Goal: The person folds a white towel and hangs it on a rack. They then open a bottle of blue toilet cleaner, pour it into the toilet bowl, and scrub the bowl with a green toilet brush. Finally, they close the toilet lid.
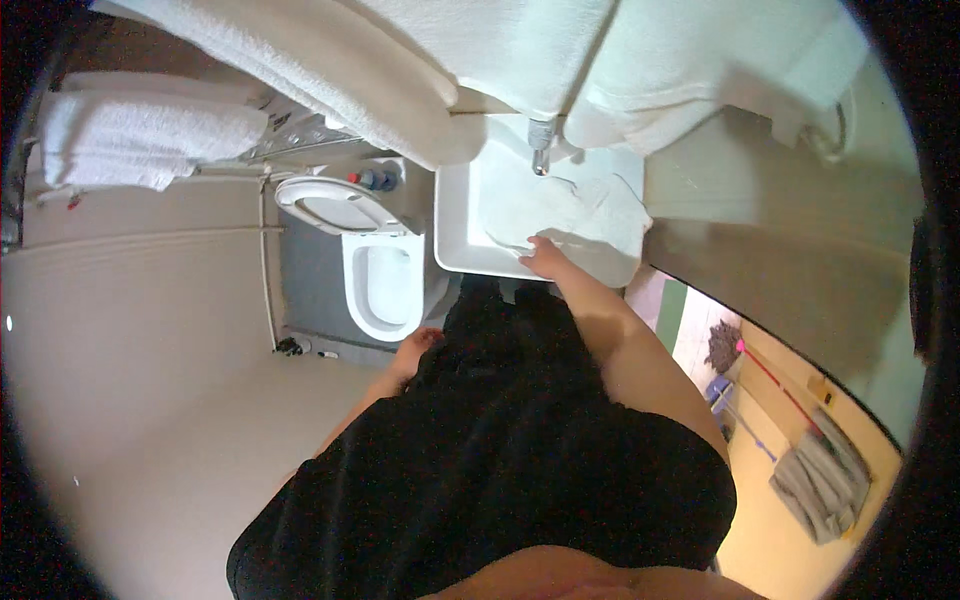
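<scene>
A white sink basin [454, 225] lies before me, with a wet-looking white cloth [592, 199] spread across its bottom and up against its right side. Over the basin's front part reaches my right hand [546, 259], its thumb and a finger apart at a fold of the cloth. Whether it pinches the fabric is unclear. A chrome faucet [541, 146] points down into the basin from the back; I cannot make out running water. My left hand [420, 351] hangs low beside my black clothing [480, 450], fingers loosely curled and partly hidden, nothing visible in it.
Left of the sink stands a toilet [384, 289] with its seat [337, 204] raised; a bottle [373, 179] with a red cap is behind it. White towels [150, 139] hang at the upper left. Through the doorway at right are a mop [724, 346] and a grey cloth [814, 484].
</scene>
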{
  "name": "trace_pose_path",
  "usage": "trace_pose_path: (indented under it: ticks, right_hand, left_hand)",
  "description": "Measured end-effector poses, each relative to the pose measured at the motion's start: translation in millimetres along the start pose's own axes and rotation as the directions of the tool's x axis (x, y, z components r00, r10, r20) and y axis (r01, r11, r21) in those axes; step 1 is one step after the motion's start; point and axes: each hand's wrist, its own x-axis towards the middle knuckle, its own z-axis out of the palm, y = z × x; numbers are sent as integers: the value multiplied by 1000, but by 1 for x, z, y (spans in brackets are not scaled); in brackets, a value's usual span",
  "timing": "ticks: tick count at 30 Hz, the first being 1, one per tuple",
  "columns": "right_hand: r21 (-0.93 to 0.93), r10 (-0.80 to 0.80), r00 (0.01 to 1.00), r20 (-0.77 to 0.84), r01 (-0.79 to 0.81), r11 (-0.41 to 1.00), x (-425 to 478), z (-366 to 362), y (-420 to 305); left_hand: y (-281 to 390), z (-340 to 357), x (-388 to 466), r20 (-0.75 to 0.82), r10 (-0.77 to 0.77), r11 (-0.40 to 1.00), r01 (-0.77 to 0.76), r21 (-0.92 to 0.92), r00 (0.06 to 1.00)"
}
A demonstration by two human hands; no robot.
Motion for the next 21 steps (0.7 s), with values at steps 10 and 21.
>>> trace_pose_path:
  ticks: [10, 21]
  right_hand:
    - [-369, 48, 965, 259, 53, 928, 3, 5, -41]
    - [557, -497, 650, 575, 134, 820, -126, -86, -189]
  left_hand:
    - [-133, -29, -83, -237, -480, 761, 535, 368, 845]
    - [97, -6, 7, -172, 179, 899, -232, -371, 969]
